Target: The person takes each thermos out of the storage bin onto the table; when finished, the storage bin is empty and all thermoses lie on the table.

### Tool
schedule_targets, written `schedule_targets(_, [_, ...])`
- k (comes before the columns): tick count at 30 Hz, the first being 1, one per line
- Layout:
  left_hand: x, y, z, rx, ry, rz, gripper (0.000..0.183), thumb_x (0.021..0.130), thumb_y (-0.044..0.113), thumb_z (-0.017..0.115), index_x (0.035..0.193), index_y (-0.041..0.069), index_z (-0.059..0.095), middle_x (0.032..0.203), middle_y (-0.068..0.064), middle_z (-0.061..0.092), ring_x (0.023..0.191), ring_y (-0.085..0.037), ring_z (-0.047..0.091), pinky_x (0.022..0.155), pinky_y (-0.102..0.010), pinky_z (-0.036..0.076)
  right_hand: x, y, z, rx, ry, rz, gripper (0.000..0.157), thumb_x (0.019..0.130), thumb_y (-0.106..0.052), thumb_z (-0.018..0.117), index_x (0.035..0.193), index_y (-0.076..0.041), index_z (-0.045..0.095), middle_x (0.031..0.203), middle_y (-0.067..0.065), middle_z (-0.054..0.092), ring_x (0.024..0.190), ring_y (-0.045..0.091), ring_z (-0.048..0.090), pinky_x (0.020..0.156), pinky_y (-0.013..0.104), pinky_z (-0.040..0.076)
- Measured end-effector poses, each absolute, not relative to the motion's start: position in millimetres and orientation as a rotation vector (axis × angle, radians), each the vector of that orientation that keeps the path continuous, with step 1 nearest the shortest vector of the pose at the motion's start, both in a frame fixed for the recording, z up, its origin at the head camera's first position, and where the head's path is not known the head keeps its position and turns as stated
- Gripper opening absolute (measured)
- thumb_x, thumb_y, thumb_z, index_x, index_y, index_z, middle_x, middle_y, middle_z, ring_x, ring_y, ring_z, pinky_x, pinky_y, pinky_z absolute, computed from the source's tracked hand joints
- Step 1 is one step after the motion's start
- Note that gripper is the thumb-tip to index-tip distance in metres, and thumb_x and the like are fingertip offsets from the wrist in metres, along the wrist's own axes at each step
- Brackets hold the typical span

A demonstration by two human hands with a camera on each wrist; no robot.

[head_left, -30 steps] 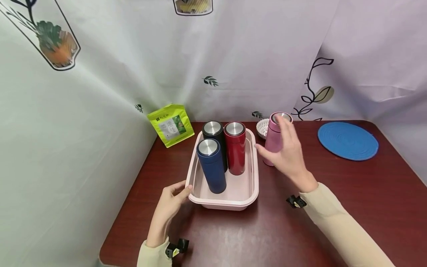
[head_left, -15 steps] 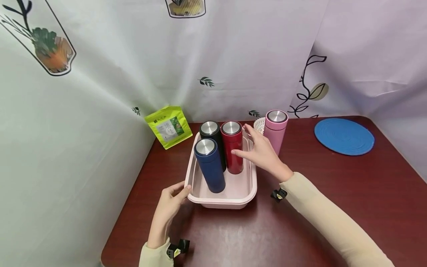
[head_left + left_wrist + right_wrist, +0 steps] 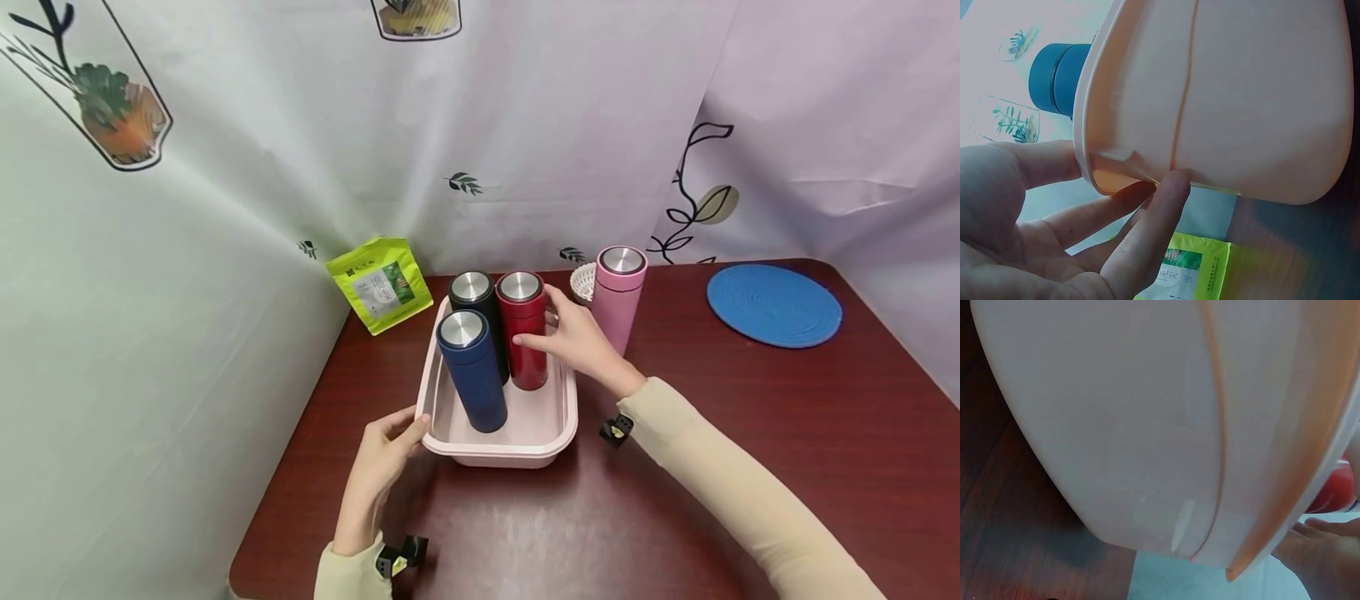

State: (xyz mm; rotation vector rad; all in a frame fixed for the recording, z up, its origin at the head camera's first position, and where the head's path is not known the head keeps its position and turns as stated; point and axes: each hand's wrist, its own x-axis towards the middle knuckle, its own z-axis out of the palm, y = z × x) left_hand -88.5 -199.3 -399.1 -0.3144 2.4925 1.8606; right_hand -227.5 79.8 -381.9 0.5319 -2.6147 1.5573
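A pink plastic tub [image 3: 495, 454] holds three thermos bottles standing upright: a blue one [image 3: 480, 387], a black one [image 3: 487, 310] and a red one [image 3: 529, 371]. My left hand [image 3: 386, 450] grips the tub's near-left corner, thumb on the rim; the left wrist view shows its fingers against the outer wall [image 3: 1266, 100]. Reaching over the right rim, my right hand [image 3: 583, 340] holds the red thermos, thumb across its front and fingers at its far side. In the right wrist view the tub wall hides most of this grip. A pink thermos [image 3: 617, 312] stands outside, right of the tub.
Behind the pink thermos sits a small white woven basket [image 3: 582, 283]. A round blue mat [image 3: 774, 305] lies at the table's back right. On the back left, a green packet [image 3: 381, 285] leans against the curtain. Dark wooden table [image 3: 720, 400] surrounds the tub.
My right hand has moved left from the pink thermos to the red one in the tub and closed its fingers round it. My left hand keeps its grip on the tub.
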Motion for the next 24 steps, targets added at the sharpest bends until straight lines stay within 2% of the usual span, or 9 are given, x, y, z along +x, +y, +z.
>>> schedule_targets(5, [-88, -200, -399, -0.334, 2.489, 1.861, 0.038, 0.094, 0.010, 0.063, 0.126, -0.010, 0.059, 0.114, -0.027, 0.066, 0.094, -0.022, 0.067, 0.084, -0.035, 0.057, -231, 74, -383, 0.562, -2.626, 1.433, 0.076, 0.076, -0.034, 0.084, 0.139, -0.011, 0.046, 0.122, 0.011, 0.068, 0.110, 0.027, 0.066, 0.093, 0.042, 0.054])
schedule_targets(9, [-91, -200, -398, -0.317, 2.468, 1.903, 0.038, 0.094, 0.009, 0.064, 0.126, -0.011, 0.059, 0.113, -0.028, 0.066, 0.092, -0.021, 0.067, 0.080, -0.032, 0.057, -234, 73, -380, 0.558, -2.607, 1.352, 0.067, 0.076, -0.035, 0.084, 0.131, -0.011, 0.054, 0.113, 0.010, 0.072, 0.101, 0.025, 0.070, 0.087, 0.041, 0.056])
schedule_targets(14, [-91, -198, -397, -0.306, 2.373, 1.995, 0.039, 0.095, 0.007, 0.062, 0.128, -0.012, 0.056, 0.116, -0.034, 0.062, 0.085, -0.022, 0.069, 0.072, -0.030, 0.059, -233, 74, -379, 0.530, -2.590, 1.399, 0.073, 0.076, -0.034, 0.084, 0.136, -0.011, 0.051, 0.116, 0.012, 0.070, 0.102, 0.027, 0.070, 0.087, 0.041, 0.056])
schedule_targets(17, [-88, -197, -398, -0.316, 2.354, 2.006, 0.040, 0.095, 0.007, 0.062, 0.129, -0.012, 0.055, 0.114, -0.033, 0.063, 0.081, -0.020, 0.069, 0.070, -0.030, 0.059, -228, 74, -383, 0.514, -2.579, 1.438, 0.078, 0.076, -0.033, 0.084, 0.140, -0.011, 0.047, 0.119, 0.014, 0.069, 0.103, 0.029, 0.069, 0.087, 0.043, 0.056])
schedule_targets(20, [-87, -196, -400, -0.322, 2.357, 2.007, 0.039, 0.094, 0.006, 0.062, 0.128, -0.013, 0.056, 0.113, -0.033, 0.063, 0.084, -0.023, 0.069, 0.071, -0.031, 0.059, -224, 74, -385, 0.512, -2.563, 1.424, 0.075, 0.076, -0.033, 0.084, 0.138, -0.012, 0.048, 0.116, 0.013, 0.070, 0.100, 0.029, 0.070, 0.085, 0.044, 0.057])
schedule_targets(24, [-87, -197, -400, -0.338, 2.443, 1.930, 0.038, 0.094, 0.008, 0.063, 0.127, -0.011, 0.058, 0.114, -0.030, 0.065, 0.090, -0.023, 0.068, 0.080, -0.037, 0.058, -218, 77, -378, 0.506, -2.541, 1.374, 0.066, 0.075, -0.034, 0.084, 0.130, -0.011, 0.055, 0.111, 0.011, 0.072, 0.096, 0.027, 0.071, 0.084, 0.042, 0.058])
